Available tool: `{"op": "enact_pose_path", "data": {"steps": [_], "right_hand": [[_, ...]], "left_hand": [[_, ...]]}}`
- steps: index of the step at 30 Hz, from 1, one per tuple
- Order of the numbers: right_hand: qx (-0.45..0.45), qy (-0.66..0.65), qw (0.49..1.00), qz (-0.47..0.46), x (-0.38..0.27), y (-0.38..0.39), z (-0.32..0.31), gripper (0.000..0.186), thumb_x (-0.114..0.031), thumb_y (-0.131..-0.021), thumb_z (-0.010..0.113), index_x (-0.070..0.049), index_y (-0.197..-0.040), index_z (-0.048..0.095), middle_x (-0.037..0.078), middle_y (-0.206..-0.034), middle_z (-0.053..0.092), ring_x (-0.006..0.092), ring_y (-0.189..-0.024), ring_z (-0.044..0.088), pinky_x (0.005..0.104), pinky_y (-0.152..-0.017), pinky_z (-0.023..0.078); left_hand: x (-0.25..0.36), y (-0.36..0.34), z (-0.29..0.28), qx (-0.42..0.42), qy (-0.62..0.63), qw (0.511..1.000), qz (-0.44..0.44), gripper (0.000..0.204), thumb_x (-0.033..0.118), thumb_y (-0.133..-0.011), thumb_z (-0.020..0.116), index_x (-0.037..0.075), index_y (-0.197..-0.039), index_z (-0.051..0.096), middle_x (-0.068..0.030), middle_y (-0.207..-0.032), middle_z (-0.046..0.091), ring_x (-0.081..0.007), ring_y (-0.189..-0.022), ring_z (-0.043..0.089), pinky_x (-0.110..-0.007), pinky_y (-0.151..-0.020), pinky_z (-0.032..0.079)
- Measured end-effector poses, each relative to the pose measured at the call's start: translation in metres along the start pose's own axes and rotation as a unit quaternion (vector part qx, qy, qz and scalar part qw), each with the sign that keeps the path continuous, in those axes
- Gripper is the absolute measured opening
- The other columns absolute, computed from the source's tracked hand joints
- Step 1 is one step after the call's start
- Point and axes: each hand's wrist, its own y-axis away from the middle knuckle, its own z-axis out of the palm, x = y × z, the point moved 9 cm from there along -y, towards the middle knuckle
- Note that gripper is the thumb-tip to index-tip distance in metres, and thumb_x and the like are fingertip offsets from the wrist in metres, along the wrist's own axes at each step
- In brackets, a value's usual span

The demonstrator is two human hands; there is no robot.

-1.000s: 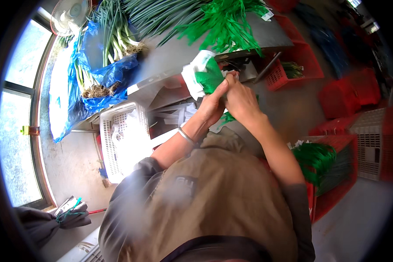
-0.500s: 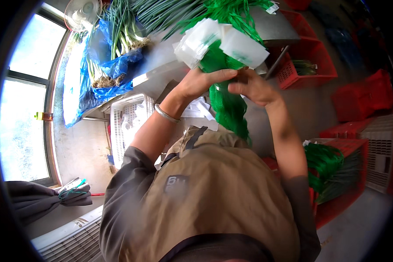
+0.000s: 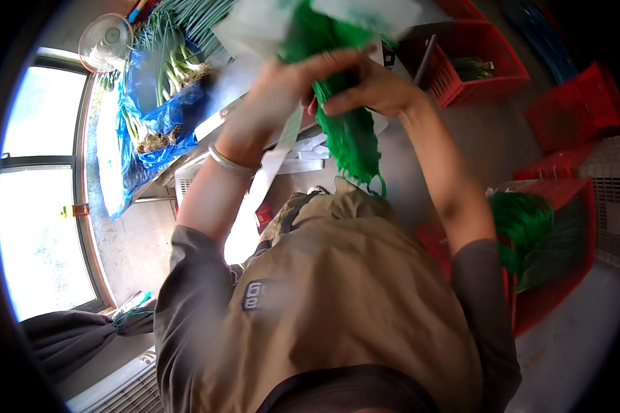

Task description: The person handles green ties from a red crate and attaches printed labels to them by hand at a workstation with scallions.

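Note:
A bundle of green mesh net bags hangs between my hands, its loose end dangling above my brown apron. White tags fan out at its upper end, blurred by motion. My left hand is smeared but wraps the bundle from the left, thumb across it. From the right, my right hand closes on the same neck, fingers and thumb bent round the mesh. A long white strip runs down below my left hand; whether I hold it cannot be seen.
Spring onions lie on blue plastic on the table at left, near a fan. At right stand red crates, one holding more green mesh. White pieces lie beyond my apron.
The bundle and both hands have moved farther up in the view. The white tags now spread and blur at the top edge. The white strip has appeared below my left hand.

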Motion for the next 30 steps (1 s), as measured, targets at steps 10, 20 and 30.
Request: {"op": "enact_pose_path", "data": {"steps": [10, 20, 30], "right_hand": [[0.008, 0.048, 0.996, -0.078, -0.043, -0.015, 0.007, 0.025, -0.009, -0.067, 0.073, -0.002, -0.087, 0.061, 0.010, -0.080, 0.063, 0.0181, -0.073, 0.060, 0.0288, -0.068, 0.047], [-0.161, 0.227, 0.960, -0.041, -0.027, -0.013, 0.029, 0.028, -0.018, -0.071, 0.069, 0.000, -0.092, 0.064, 0.008, -0.085, 0.066, 0.0146, -0.079, 0.061, 0.0267, -0.076, 0.047], [-0.004, 0.154, 0.988, -0.008, -0.017, -0.040, 0.015, 0.013, -0.008, -0.073, 0.064, -0.003, -0.084, 0.060, 0.006, -0.084, 0.062, 0.0161, -0.083, 0.057, 0.0305, -0.078, 0.044]], "left_hand": [[0.056, -0.010, -0.001, -0.004, 0.068, 0.996, 0.063, 0.024, 0.015, -0.085, 0.058, -0.001, -0.102, 0.060, -0.0118, -0.097, 0.063, -0.0195, -0.089, 0.061, -0.030, -0.078, 0.049], [0.102, -0.010, -0.036, 0.068, 0.153, 0.977, 0.130, 0.021, 0.010, -0.086, 0.056, -0.003, -0.101, 0.056, -0.0114, -0.093, 0.062, -0.0163, -0.085, 0.059, -0.026, -0.074, 0.049], [0.115, -0.011, -0.036, 0.089, 0.107, 0.976, 0.165, 0.022, 0.008, -0.081, 0.061, -0.004, -0.099, 0.058, -0.0091, -0.091, 0.060, -0.0168, -0.083, 0.058, -0.027, -0.074, 0.047]]}}
